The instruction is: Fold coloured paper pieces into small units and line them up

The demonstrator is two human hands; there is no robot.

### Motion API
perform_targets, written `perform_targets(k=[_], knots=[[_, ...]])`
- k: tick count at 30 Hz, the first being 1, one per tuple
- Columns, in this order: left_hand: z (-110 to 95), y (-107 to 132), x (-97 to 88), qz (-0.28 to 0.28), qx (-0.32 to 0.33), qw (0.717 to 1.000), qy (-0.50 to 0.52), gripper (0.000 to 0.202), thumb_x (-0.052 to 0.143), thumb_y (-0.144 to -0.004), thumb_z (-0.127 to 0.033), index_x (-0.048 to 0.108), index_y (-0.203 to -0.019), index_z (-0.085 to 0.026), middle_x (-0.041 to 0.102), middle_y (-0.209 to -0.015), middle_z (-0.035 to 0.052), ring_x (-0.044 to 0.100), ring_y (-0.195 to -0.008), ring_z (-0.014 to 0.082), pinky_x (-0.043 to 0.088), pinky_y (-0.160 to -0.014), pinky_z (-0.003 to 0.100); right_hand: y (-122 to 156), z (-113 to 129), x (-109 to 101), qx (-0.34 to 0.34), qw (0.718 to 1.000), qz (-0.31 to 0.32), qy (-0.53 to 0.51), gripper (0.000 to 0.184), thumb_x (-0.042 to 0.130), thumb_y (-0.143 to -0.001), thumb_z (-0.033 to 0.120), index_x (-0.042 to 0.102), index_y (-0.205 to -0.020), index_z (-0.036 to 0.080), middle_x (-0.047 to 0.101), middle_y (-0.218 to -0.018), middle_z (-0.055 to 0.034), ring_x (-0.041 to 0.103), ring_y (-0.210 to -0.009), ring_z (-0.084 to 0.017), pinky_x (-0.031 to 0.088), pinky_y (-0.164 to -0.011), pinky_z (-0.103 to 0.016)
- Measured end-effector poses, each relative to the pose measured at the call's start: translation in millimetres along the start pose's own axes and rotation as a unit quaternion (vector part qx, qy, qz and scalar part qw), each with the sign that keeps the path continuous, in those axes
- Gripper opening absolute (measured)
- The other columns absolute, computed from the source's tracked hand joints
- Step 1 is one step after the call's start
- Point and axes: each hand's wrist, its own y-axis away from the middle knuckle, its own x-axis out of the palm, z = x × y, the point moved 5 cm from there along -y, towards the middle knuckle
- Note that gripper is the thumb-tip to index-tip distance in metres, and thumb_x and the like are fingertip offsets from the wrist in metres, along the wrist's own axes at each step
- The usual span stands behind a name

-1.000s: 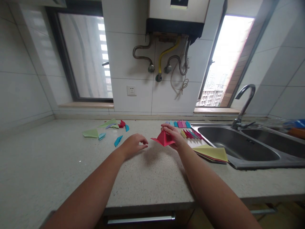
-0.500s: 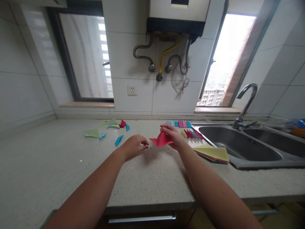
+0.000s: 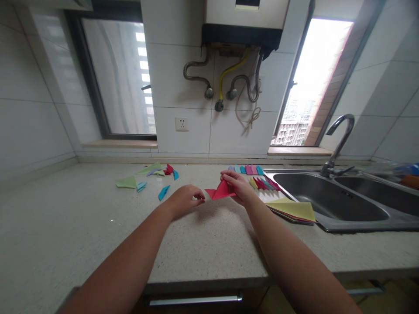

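from where i stand, the right hand [image 3: 240,187] has its thumb and fingertips closed on the upper part of a red folded paper [image 3: 222,190], pinching it near its raised peak. the paper sits just left of those fingers, tilted, its wider lower edge fanning out beneath them and 1 pointed corner reaching away toward the other hand. it looks held above the counter [image 3: 209,248]; how the fingers behind the paper lie, i can't tell.

the left hand [image 3: 185,199] hovers low, its fingers loosely curled, with a small gap between thumb and forefinger. that pointed red corner is near these fingertips, just to their right, and apart from them.

a teal folded piece [image 3: 163,192] lies on the counter to the left of the left fingers. farther left of them are a pale blue piece [image 3: 141,186] and a light green sheet [image 3: 126,182], and beyond them, toward the wall, a small red bundle [image 3: 169,169].

just past the right fingertips runs a row of colored pieces [image 3: 250,169]. to the right of those fingers lies a 2nd row of pointed pieces [image 3: 264,183], and nearer the forearm, a stack of paper [image 3: 291,209] with yellow on top, beside the sink [image 3: 327,200].
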Motion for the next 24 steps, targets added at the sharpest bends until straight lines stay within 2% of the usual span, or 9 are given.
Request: perform_targets(k=[5, 9, 12, 15, 19, 24], knots=[[5.5, -0.5, -1.1, -0.009, -0.022, 1.0, 0.018, 0.013, 0.062, -0.083, -0.029, 0.074, -0.085, -0.023, 0.071, -0.083, 0.0041, 0.062, -0.077, 0.019, 0.043, -0.072, 0.03, -8.3, -6.7, -8.6, -0.024, 0.999, -0.037, 0.027, 0.03, 0.082, -0.064, 0.039, 0.068, -0.084, 0.02, 0.065, -0.078, 0.0003, 0.057, -0.065, -0.011, 0.045, -0.062, -0.026], [18.9, 0.7, -5.8, -0.058, -0.104, 0.991, 0.069, 0.019, 0.064, -0.081, -0.038, 0.075, -0.086, -0.023, 0.072, -0.078, 0.0041, 0.062, -0.07, 0.0185, 0.043, -0.064, 0.028, -17.4, -13.9, -26.2, -0.051, 0.989, -0.099, 0.1, 0.031, 0.079, -0.065, 0.043, 0.07, -0.083, 0.019, 0.066, -0.079, -0.0011, 0.056, -0.068, -0.013, 0.045, -0.064, -0.026], [25.0, 1.5, -10.2, -0.118, -0.153, 0.972, 0.136, 0.032, 0.064, -0.08, -0.051, 0.071, -0.087, -0.02, 0.072, -0.074, 0.0042, 0.061, -0.064, 0.0174, 0.042, -0.06, 0.028, -20.8, -14.2, -36.7, -0.082, 0.975, -0.138, 0.151, 0.031, 0.077, -0.066, 0.044, 0.071, -0.083, 0.019, 0.067, -0.081, -0.0022, 0.056, -0.071, -0.014, 0.044, -0.067, -0.028], [29.4, 0.7, -9.5, -0.154, -0.184, 0.94, 0.242, 0.04, 0.067, -0.078, -0.053, 0.065, -0.097, -0.018, 0.073, -0.076, 0.0062, 0.064, -0.067, 0.0179, 0.044, -0.06, 0.027, -20.7, -11.3, -39.3, -0.114, 0.963, -0.152, 0.192, 0.03, 0.075, -0.067, 0.045, 0.071, -0.083, 0.02, 0.068, -0.083, -0.0037, 0.058, -0.075, -0.017, 0.045, -0.073, -0.031], [36.5, -1.6, -4.6, -0.16, -0.21, 0.906, 0.331, 0.043, 0.069, -0.077, -0.048, 0.059, -0.105, -0.018, 0.073, -0.08, 0.0078, 0.066, -0.069, 0.018, 0.047, -0.057, 0.026, -19.6, -8.8, -37.0, -0.142, 0.953, -0.151, 0.221, 0.027, 0.073, -0.071, 0.043, 0.071, -0.085, 0.02, 0.069, -0.083, -0.0047, 0.059, -0.079, -0.019, 0.045, -0.076, -0.033], [40.2, -3.0, -2.5, -0.144, -0.208, 0.903, 0.348, 0.037, 0.07, -0.076, -0.044, 0.065, -0.101, -0.018, 0.071, -0.084, 0.0068, 0.065, -0.07, 0.0163, 0.047, -0.053, 0.024, -19.0, -6.5, -34.6, -0.171, 0.949, -0.15, 0.217, 0.023, 0.072, -0.074, 0.04, 0.071, -0.087, 0.021, 0.068, -0.085, -0.0043, 0.06, -0.08, -0.019, 0.045, -0.077, -0.033]])
